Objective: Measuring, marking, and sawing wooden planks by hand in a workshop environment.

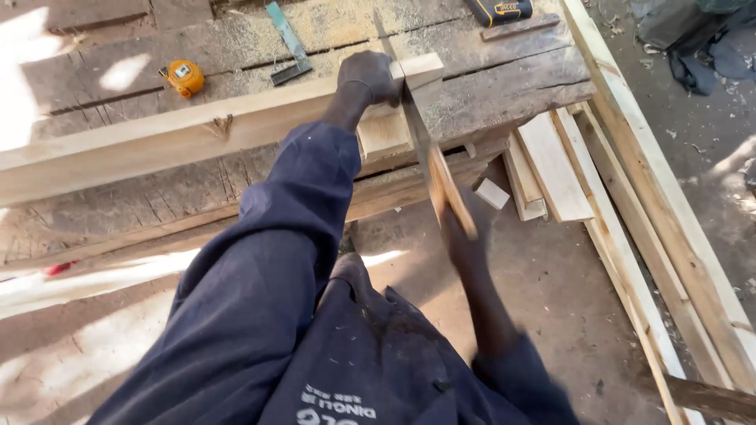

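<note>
So the big weathered workbench [504,86] is sitting under everything here, and a long pale timber beam [157,142] is lying across it, running out to the left of the left hand. That left hand [368,77] is pressing down on the beam near its cut end, fingers curled together over the top edge, holding it steady. Just right of that hand a handsaw [425,149] is crossing the beam, blade angling down toward the right hand [466,236], which is wrapping shut around the wooden handle, though it's blurry so I can't make out the fingers. Right of the right hand, loose planks [555,161] are leaning by the bench. Well left of the left hand a yellow tape measure [184,77] is resting on the bench, and a try square [287,47] is lying just up-left of it.
</note>
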